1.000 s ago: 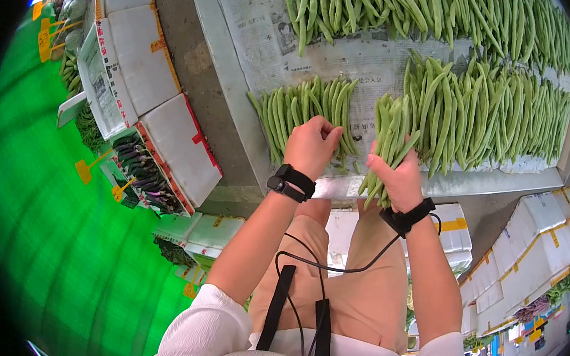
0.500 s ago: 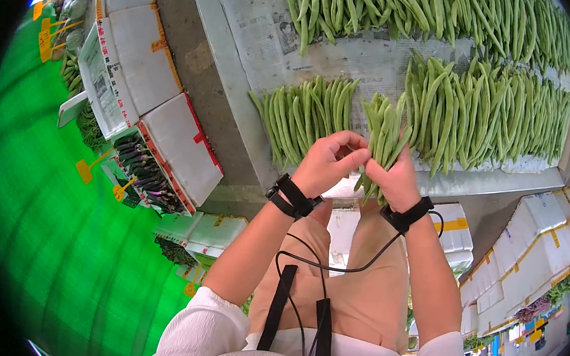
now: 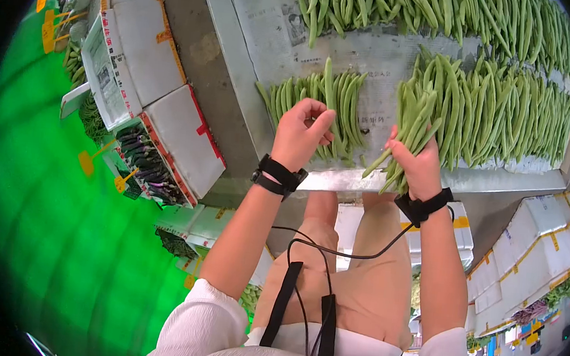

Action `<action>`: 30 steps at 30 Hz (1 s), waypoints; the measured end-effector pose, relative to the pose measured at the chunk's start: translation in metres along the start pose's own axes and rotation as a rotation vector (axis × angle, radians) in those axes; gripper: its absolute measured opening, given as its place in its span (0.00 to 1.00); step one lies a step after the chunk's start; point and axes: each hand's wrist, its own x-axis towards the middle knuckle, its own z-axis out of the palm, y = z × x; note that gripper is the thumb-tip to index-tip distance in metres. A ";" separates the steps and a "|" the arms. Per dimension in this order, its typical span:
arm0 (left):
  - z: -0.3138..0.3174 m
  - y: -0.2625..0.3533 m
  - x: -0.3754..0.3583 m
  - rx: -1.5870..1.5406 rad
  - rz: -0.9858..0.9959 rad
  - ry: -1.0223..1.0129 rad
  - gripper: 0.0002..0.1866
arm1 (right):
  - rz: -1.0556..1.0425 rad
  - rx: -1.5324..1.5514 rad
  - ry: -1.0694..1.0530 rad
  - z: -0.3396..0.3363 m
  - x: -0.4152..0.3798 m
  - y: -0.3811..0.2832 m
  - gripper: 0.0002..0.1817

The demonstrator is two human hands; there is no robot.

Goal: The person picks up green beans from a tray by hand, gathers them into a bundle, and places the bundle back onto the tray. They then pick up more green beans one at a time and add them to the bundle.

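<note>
My left hand [image 3: 304,133] is closed around a single green bean [image 3: 328,83] that points up over the smaller bean row [image 3: 351,109]. To its right, my right hand [image 3: 421,168] grips a bunch of green beans [image 3: 412,121], with some ends hanging below the fingers near the table's front edge. Just beyond that bunch, a long row of green beans [image 3: 500,119] lies side by side on newspaper [image 3: 379,111]. Black straps are around both wrists.
Another bean row [image 3: 442,12] lies at the back of the metal table [image 3: 339,181]. Foam boxes [image 3: 183,142] and a box of eggplants [image 3: 144,166] stand left, beside a green floor [image 3: 89,249]. More foam boxes [image 3: 530,247] stand at the lower right. A black cable hangs between my wrists.
My hands have moved apart. The left went left over the smaller row and now holds one bean; the right carried the bunch right, beside the longer row.
</note>
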 end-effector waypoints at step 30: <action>0.018 -0.028 -0.045 0.134 0.008 -0.377 0.11 | -0.016 -0.008 0.046 0.045 -0.025 0.010 0.20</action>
